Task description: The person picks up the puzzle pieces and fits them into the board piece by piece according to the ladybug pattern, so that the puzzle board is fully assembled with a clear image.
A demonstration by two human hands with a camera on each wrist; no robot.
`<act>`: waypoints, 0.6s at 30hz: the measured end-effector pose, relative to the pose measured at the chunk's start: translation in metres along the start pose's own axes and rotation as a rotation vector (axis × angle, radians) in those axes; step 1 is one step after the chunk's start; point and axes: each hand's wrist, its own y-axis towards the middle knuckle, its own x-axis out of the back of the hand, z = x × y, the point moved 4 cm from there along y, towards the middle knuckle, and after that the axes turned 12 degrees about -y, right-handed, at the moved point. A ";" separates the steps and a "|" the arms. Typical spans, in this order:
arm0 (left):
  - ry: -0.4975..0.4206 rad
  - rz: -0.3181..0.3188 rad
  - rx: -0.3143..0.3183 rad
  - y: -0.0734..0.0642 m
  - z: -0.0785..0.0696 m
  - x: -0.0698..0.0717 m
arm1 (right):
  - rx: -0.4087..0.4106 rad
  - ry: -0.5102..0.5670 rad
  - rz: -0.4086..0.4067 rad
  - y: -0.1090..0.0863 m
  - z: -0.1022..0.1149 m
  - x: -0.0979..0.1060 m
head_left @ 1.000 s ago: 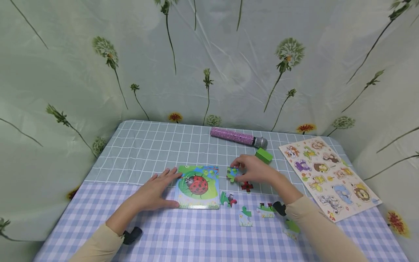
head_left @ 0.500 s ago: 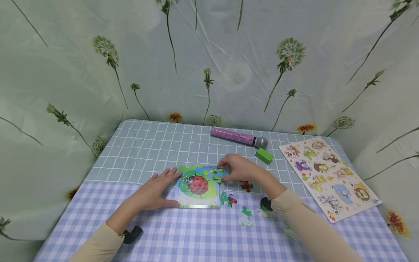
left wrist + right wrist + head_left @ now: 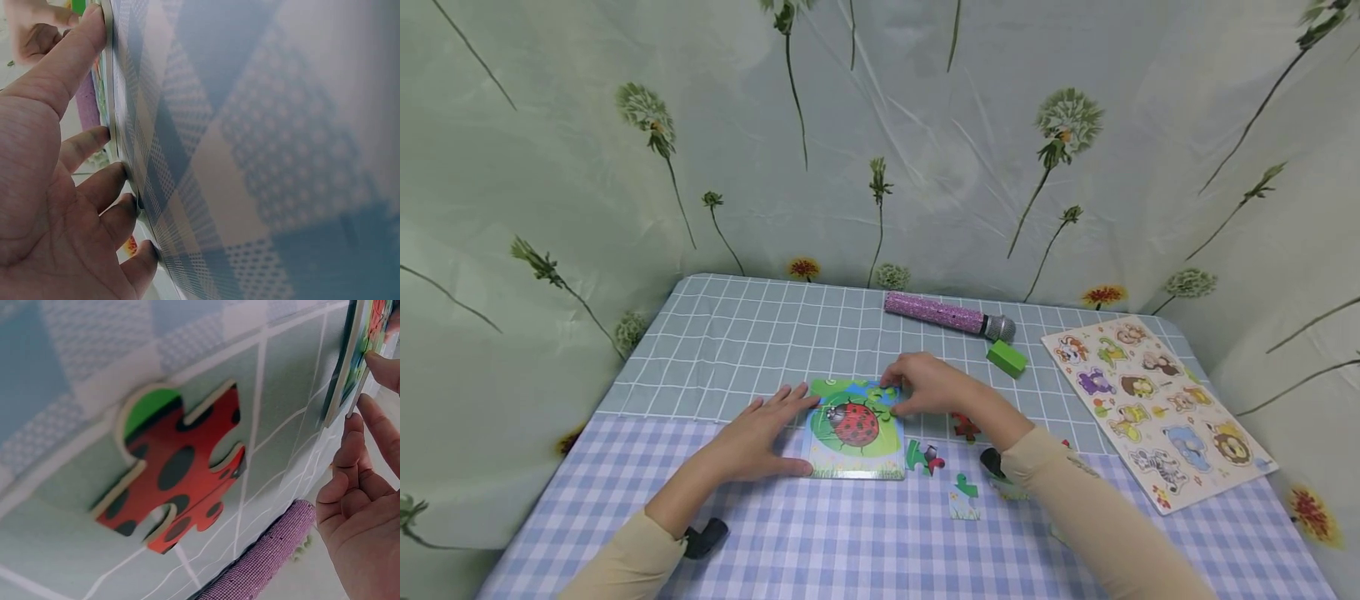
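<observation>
A square ladybug puzzle board (image 3: 856,427) lies on the table in the head view. My left hand (image 3: 751,442) rests at its left edge, fingers spread and fairly straight, thumb at the lower corner. Over the board's upper right corner, my right hand (image 3: 934,387) pinches a blue and green puzzle piece (image 3: 883,397). In the right wrist view that piece (image 3: 358,392) appears edge-on between thumb and fingers, tilted at the board. A red, black-spotted puzzle piece (image 3: 181,469) lies on the cloth near my right hand.
More loose pieces lie right of the board, including a green and pink one (image 3: 925,457) and a grassy one (image 3: 964,498). My right sleeve partly covers others. Behind are a pink glitter microphone (image 3: 936,310) and a green block (image 3: 1007,358). An animal board (image 3: 1161,412) lies far right.
My right hand has carried the blue and green piece leftward from beside the board to its upper right corner. The left hand has stayed at the board's left edge.
</observation>
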 end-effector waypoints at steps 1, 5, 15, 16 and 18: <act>0.000 0.001 0.001 0.000 0.000 0.000 | 0.009 -0.001 -0.001 0.001 0.000 0.000; 0.000 0.000 0.000 0.000 0.001 -0.001 | 0.032 -0.001 -0.003 0.004 0.002 0.000; -0.002 -0.002 -0.001 0.000 0.000 0.000 | 0.035 0.014 0.013 0.009 0.003 -0.002; -0.002 -0.003 0.000 0.000 0.000 0.000 | 0.033 0.015 0.015 0.009 0.002 -0.002; -0.002 -0.003 0.002 0.000 0.000 0.000 | 0.026 0.021 0.020 0.010 0.002 -0.003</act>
